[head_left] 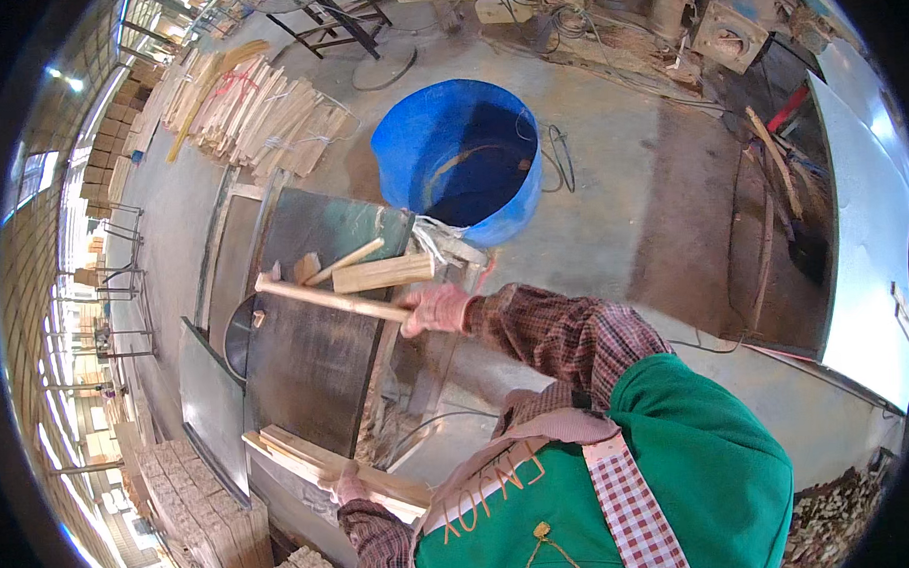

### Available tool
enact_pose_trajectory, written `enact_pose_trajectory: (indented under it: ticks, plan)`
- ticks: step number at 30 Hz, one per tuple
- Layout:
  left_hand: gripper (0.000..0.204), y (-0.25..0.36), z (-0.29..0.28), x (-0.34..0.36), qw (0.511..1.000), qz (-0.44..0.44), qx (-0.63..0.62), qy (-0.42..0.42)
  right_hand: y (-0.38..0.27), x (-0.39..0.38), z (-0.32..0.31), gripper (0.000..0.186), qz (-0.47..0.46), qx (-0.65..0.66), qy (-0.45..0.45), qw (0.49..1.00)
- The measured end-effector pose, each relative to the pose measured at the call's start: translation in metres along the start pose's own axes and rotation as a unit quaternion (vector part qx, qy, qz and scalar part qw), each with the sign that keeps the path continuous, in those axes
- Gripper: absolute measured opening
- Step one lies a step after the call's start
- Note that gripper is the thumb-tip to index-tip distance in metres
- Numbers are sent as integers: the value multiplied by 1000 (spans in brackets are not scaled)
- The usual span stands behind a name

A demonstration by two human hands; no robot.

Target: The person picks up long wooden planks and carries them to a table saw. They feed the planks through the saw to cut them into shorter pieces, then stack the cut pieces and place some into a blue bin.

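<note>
My right hand [436, 310] grips a long pale wooden stick [335, 302], held level over a dark metal saw table [302, 374]. Near the lower edge of the table, my left hand [349, 484] holds a small bundle of wooden strips [315, 455]. A circular blade [240, 342] stands at the table's left side. Beyond the stick, a short thick wood piece [382, 273] and a thinner offcut [344, 260] lie on the table's far part.
A large blue tub [399, 136] stands beyond the table. Stacked boards [253, 111] lie at the far left, wooden blocks [187, 499] at the lower left. At the right are a pale metal sheet [864, 250], a shovel [804, 252] and cables [560, 160] on the floor.
</note>
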State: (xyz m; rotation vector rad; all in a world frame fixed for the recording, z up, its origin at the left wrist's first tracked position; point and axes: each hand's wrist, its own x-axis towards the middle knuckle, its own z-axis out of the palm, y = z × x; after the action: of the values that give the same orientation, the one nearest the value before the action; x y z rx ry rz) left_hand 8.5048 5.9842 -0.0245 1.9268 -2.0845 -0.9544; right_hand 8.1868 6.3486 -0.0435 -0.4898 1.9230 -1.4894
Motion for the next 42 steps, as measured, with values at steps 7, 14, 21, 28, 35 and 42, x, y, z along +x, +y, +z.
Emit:
enact_pose_trajectory:
  ticks: [7,14,21,28,35,42]
  plan:
    - [121,-24,6,51,995,-56,-87,-13,25,15,-75,61,-20,154,93,984]
    - [113,10,23,-37,961,32,-273,22,14,33,-192,58,19,75,168,983]
    - [102,102,104,-145,950,74,-303,28,56,-19,-317,59,132,31,260,956]
    - [83,208,213,-190,920,77,-376,81,132,-83,-421,62,266,25,272,924]
    - [84,251,242,-169,964,-82,-171,185,173,-129,-524,54,332,18,235,914]
    - [116,247,236,-145,975,-144,-11,169,205,-114,-551,53,258,80,231,935]
